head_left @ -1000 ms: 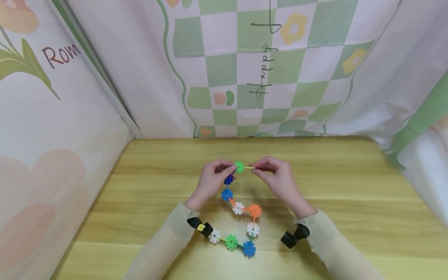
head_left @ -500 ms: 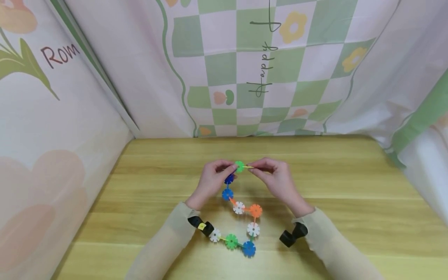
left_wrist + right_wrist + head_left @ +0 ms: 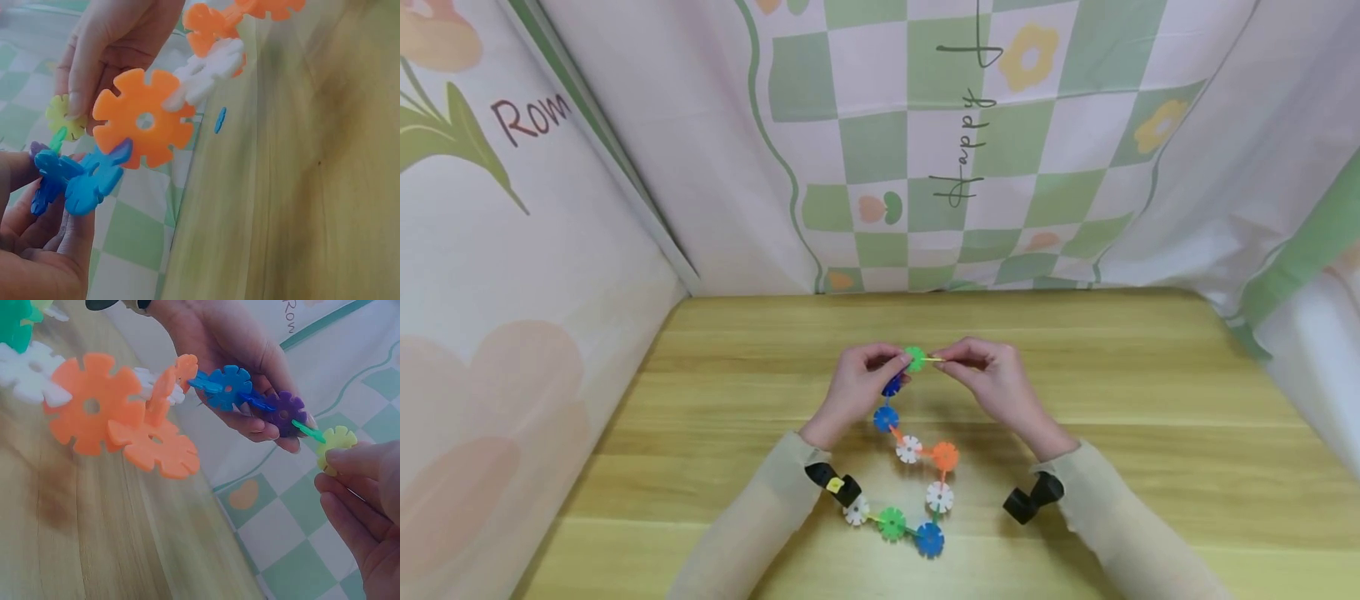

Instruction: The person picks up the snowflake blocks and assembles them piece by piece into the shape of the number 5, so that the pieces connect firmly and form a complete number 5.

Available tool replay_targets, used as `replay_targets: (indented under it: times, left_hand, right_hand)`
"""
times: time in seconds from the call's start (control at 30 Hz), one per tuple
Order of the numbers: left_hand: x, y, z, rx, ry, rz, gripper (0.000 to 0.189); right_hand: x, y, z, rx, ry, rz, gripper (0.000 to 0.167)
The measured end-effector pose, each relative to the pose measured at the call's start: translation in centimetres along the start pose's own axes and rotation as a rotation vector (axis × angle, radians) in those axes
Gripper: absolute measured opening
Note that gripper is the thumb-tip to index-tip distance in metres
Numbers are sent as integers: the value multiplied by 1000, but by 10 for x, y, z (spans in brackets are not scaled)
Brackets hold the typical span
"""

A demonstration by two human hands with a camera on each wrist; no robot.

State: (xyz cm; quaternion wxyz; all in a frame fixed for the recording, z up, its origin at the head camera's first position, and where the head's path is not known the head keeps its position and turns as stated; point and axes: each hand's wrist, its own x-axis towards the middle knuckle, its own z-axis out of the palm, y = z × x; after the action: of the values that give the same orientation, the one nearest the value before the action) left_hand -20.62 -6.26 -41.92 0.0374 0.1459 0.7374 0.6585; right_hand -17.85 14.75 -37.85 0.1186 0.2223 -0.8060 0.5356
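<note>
A chain of notched plastic snowflake discs [image 3: 945, 456] in several colours hangs in a winding line between and below my hands. My left hand [image 3: 856, 379] grips its far end, fingers around the purple disc [image 3: 284, 414] beside the blue disc [image 3: 229, 388]. From the purple disc a green disc [image 3: 915, 358] sticks out towards my right hand [image 3: 988, 371]. That hand pinches a yellow disc [image 3: 335, 449] between thumb and fingertips, its edge meeting the green disc. In the left wrist view an orange disc [image 3: 144, 119] and a white disc [image 3: 206, 74] hang close to the camera.
Beneath the hands lies a wood-grain table [image 3: 737, 333]. A small blue piece [image 3: 220, 120] shows against it in the left wrist view. Printed curtains [image 3: 880, 150] stand behind and at both sides. Black wrist cameras [image 3: 1033, 497] sit on both forearms, the left one near the chain's white end disc [image 3: 856, 511].
Both hands keep nearly the same place and hold. The lower part of the chain has swung slightly towards me and to the left.
</note>
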Motion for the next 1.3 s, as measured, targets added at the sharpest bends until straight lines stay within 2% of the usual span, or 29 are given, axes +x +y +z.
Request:
replay_targets:
  times: [0.13, 0.4, 0.63, 0.87, 1.1, 1.3]
  left_hand:
    - [0, -1, 0, -20, -3, 1, 21]
    - [1, -4, 1, -49, 0, 23, 21]
    - [1, -2, 4, -99, 10, 9, 22]
    - [1, -2, 0, -105, -16, -23, 28]
    - [-1, -6, -6, -29, -90, -36, 31]
    - [-2, -7, -5, 30, -90, -37, 31]
  right_hand:
    - [0, 2, 0, 6, 4, -2, 6]
    - [0, 38, 4, 26, 1, 6, 8]
    - [2, 41, 2, 33, 7, -14, 9]
    - [6, 39, 1, 29, 18, -23, 9]
    - [7, 45, -1, 5, 37, -24, 9]
    - [6, 45, -4, 15, 13, -21, 7]
